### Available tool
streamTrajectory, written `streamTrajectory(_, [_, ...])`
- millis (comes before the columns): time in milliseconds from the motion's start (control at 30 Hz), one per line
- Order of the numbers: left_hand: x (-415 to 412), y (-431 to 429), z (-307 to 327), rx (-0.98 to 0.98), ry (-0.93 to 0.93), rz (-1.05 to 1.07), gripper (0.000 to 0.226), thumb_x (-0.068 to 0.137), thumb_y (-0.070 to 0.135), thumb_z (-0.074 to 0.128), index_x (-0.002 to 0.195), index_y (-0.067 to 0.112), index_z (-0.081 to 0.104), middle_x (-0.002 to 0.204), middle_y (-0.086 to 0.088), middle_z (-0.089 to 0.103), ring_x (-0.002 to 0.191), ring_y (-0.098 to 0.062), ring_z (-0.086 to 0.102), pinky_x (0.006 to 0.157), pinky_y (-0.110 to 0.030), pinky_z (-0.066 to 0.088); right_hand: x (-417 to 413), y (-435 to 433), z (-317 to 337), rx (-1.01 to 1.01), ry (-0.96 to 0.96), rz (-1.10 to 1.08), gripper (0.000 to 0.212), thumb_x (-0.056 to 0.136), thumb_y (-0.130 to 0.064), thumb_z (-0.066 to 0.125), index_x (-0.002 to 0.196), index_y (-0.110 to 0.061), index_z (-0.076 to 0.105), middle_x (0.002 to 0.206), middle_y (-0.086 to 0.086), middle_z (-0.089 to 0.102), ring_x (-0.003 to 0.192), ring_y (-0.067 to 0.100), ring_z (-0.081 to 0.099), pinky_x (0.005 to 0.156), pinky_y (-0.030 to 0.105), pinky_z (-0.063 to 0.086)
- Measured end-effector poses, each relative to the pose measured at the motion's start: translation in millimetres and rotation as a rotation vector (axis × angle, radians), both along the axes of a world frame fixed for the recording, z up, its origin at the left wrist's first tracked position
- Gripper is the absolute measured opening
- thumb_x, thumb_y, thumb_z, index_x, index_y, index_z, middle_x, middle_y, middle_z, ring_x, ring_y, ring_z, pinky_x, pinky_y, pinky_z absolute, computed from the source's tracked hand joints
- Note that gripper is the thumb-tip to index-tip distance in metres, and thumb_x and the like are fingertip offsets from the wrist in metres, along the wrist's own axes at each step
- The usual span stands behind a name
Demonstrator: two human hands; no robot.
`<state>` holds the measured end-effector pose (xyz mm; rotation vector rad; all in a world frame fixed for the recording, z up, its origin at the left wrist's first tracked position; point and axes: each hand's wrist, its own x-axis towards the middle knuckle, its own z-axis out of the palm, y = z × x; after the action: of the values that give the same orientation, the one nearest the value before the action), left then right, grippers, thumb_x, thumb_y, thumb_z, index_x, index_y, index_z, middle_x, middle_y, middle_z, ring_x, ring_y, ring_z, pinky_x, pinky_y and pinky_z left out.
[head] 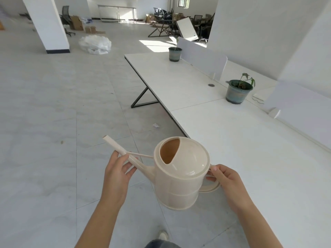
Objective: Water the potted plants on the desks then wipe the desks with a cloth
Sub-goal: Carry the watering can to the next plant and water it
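Both hands hold watering can (180, 173): left (117, 173) on spout, right (226, 181) on handle.

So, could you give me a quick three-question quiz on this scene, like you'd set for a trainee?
1. True or false: the watering can stands on the desk.
2. What does the left hand grip? A: the spout. B: a cloth. C: a chair.
3. How many potted plants stand on the desks?

Key:
1. False. The left hand and right hand hold it in the air.
2. A.
3. Two: the near potted plant and the far potted plant.
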<state>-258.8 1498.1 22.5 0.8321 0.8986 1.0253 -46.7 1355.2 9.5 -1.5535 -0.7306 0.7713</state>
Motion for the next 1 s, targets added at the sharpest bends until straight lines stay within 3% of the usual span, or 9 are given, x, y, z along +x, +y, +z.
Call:
streamTrajectory(267, [66,106,4,0.01,0.033,0.079,0.041,0.095,0.011,0.04,0.135,0.002,0.039,0.108,-0.014,0.056,0.095,-0.024,0.059,0.092,-0.04,0.046,67,117,-2,0.008,0.034,0.06,0.03,0.089,-0.008,0.048,0.068,-0.018,0.066,0.058,-0.013,0.068,0.06,-0.004,0.058,0.064,0.007,0.045])
streamTrajectory(400, [87,144,-1,-0.011,0.041,0.117,0.041,0.095,0.011,0.04,0.134,0.003,0.04,0.11,-0.015,0.057,0.096,-0.024,0.06,0.093,-0.04,0.047,91,162,-9,-0.036,0.053,0.071,0.033,0.089,-0.012,0.051,0.066,-0.022,0.073,0.069,-0.008,0.071,0.079,0.017,0.06,0.084,0.032,0.046])
streamTrajectory(500, [101,172,-6,-0.026,0.047,0.113,0.04,0.095,0.011,0.04,0.134,0.004,0.041,0.108,-0.015,0.057,0.094,-0.023,0.06,0.088,-0.037,0.048,105,192,-12,-0.058,0.067,0.064,0.031,0.088,-0.013,0.053,0.066,-0.022,0.073,0.068,-0.005,0.071,0.08,0.021,0.06,0.089,0.04,0.044])
streamTrajectory(567, [109,193,-11,-0.034,0.058,0.094,0.036,0.095,0.012,0.04,0.13,0.007,0.045,0.106,-0.015,0.058,0.095,-0.023,0.06,0.087,-0.036,0.049,111,210,-13,-0.074,0.08,0.051,0.031,0.088,-0.011,0.053,0.066,-0.019,0.072,0.065,-0.004,0.071,0.074,0.016,0.063,0.088,0.04,0.045])
streamTrajectory(733, [144,264,-18,-0.05,0.072,-0.002,0.018,0.094,0.011,0.041,0.095,0.021,0.057,0.093,-0.01,0.058,0.092,-0.022,0.058,0.092,-0.039,0.047,129,259,-14,-0.089,0.092,-0.002,0.026,0.086,-0.012,0.057,0.067,-0.02,0.074,0.067,-0.007,0.071,0.066,0.003,0.062,0.074,0.022,0.049])
streamTrajectory(800, [160,299,-23,-0.04,0.062,-0.063,0.015,0.094,0.01,0.041,0.097,0.014,0.055,0.089,-0.009,0.057,0.092,-0.023,0.057,0.094,-0.04,0.046,136,281,-17,-0.097,0.09,-0.049,0.014,0.077,-0.026,0.063,0.07,-0.022,0.075,0.075,-0.009,0.073,0.074,0.003,0.062,0.079,0.025,0.047])
streamTrajectory(900, [187,355,-23,-0.026,0.041,-0.157,0.014,0.094,0.009,0.041,0.099,0.012,0.053,0.088,-0.005,0.055,0.092,-0.021,0.055,0.093,-0.038,0.046,141,314,-18,-0.091,0.124,-0.145,0.032,0.061,-0.046,0.069,0.08,-0.021,0.075,0.085,-0.005,0.075,0.084,0.01,0.063,0.084,0.03,0.046])
streamTrajectory(1000, [216,403,-15,-0.013,0.017,-0.272,0.015,0.093,0.008,0.041,0.091,0.016,0.054,0.086,-0.002,0.055,0.089,-0.017,0.055,0.089,-0.034,0.045,143,342,-13,-0.079,0.166,-0.256,0.022,0.066,-0.036,0.07,0.08,-0.019,0.075,0.084,-0.006,0.075,0.085,0.011,0.062,0.085,0.03,0.042])
